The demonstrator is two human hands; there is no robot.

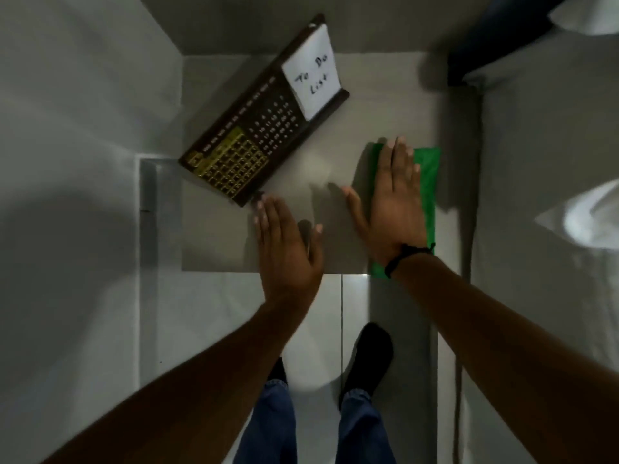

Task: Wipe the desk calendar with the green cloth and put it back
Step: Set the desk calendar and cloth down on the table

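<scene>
Currently the desk calendar [258, 125] is lying flat at the far left of the table [385, 105], its long axis running diagonally from near-left to far-right, a "To Do List" note [313, 80] resting on its far end. The left hand [288, 249] is nearer, flat and open, fingertips just beside the calendar's near corner, gripping nothing. The right hand [395, 202] is pressing flat, fingers extended, on the green cloth [428, 182] at the table's right, well apart from the calendar.
</scene>
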